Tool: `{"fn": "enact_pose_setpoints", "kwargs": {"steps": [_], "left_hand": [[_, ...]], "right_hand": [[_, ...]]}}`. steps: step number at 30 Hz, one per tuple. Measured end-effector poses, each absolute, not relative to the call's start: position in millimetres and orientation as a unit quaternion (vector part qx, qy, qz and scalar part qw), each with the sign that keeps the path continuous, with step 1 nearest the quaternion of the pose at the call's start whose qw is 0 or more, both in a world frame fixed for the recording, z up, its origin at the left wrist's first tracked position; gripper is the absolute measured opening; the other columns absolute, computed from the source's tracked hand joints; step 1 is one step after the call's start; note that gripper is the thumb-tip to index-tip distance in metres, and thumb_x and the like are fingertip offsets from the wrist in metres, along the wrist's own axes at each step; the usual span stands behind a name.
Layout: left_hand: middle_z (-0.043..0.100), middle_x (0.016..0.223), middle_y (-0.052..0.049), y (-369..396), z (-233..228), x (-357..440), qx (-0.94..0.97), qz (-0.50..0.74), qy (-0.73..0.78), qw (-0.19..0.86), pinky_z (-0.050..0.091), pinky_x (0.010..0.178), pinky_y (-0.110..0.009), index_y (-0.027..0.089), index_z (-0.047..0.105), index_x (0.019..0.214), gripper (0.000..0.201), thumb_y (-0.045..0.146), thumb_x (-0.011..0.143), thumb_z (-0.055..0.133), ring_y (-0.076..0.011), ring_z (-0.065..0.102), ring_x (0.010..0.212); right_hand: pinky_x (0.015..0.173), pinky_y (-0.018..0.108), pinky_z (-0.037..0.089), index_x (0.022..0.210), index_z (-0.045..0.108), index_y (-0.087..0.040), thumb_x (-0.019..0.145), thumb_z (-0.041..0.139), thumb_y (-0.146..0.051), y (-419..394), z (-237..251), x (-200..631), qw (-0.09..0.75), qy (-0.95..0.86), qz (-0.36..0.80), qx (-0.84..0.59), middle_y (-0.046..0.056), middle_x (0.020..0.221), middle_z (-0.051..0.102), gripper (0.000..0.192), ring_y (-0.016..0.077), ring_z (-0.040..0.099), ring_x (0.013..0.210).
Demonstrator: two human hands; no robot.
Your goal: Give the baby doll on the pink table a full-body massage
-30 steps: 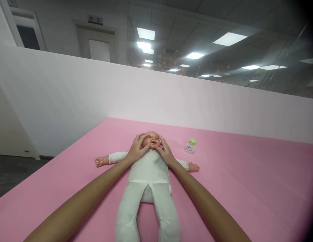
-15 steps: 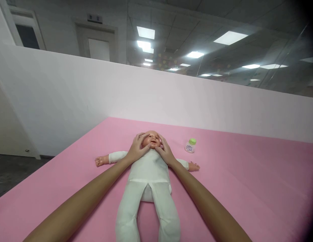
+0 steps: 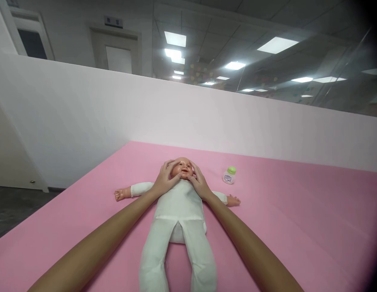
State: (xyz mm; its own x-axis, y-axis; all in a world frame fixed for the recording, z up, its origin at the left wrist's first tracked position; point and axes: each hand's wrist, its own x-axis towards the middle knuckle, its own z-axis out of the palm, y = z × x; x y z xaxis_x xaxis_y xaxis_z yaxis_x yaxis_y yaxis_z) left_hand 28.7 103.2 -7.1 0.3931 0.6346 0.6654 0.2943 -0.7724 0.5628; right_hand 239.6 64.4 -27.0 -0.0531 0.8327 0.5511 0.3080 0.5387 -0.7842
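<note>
A baby doll (image 3: 181,205) with a white cloth body lies on its back on the pink tabletop (image 3: 94,219), arms spread to both sides. My left hand (image 3: 166,178) cups the left side of its head, thumb along the cheek by the chin. On the opposite side, my right hand (image 3: 200,182) is curved round the head, its thumb near the jaw. Between the two hands the doll's face stays visible; the sides of its head are covered. To the right of my right hand stands a small clear bottle (image 3: 229,177) with a green cap.
A white partition (image 3: 188,109) rises along the far side of the table and continues down the left. Beyond it are a door (image 3: 120,52) and lit ceiling panels. Grey floor (image 3: 16,207) shows past the table's left edge.
</note>
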Motion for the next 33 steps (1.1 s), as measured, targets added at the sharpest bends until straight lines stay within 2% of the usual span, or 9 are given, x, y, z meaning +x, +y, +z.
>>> {"fn": "enact_pose_setpoints", "kwargs": {"steps": [7,28,33], "left_hand": [[0.047,0.145,-0.008,102.5,-6.3,30.0,0.805,0.479,0.293,0.191,0.038,0.122,-0.047,0.032,0.053,0.144,0.053,0.044,0.094,0.066,-0.0293,0.042,0.143],[0.046,0.147,-0.008,105.5,-8.2,28.7,0.817,0.470,0.285,0.175,0.036,0.123,-0.046,0.032,0.051,0.146,0.051,0.046,0.098,0.060,-0.0282,0.041,0.144],[0.046,0.147,-0.008,105.3,-8.6,29.1,0.814,0.472,0.290,0.176,0.036,0.123,-0.046,0.031,0.052,0.145,0.052,0.043,0.096,0.064,-0.0282,0.041,0.144]], "right_hand": [[0.126,0.049,0.031,0.158,0.037,-0.036,0.095,0.063,-0.040,62.5,-25.7,239.8,0.547,-0.692,0.233,-0.409,0.003,0.165,0.037,0.068,0.0267,0.034,0.154],[0.127,0.048,0.031,0.157,0.038,-0.036,0.097,0.058,-0.037,64.2,-26.2,240.4,0.544,-0.691,0.233,-0.415,0.001,0.165,0.037,0.064,0.0255,0.035,0.153],[0.126,0.048,0.032,0.157,0.038,-0.036,0.096,0.061,-0.038,63.9,-26.6,240.1,0.547,-0.691,0.237,-0.407,0.002,0.165,0.038,0.066,0.0258,0.035,0.153]]}}
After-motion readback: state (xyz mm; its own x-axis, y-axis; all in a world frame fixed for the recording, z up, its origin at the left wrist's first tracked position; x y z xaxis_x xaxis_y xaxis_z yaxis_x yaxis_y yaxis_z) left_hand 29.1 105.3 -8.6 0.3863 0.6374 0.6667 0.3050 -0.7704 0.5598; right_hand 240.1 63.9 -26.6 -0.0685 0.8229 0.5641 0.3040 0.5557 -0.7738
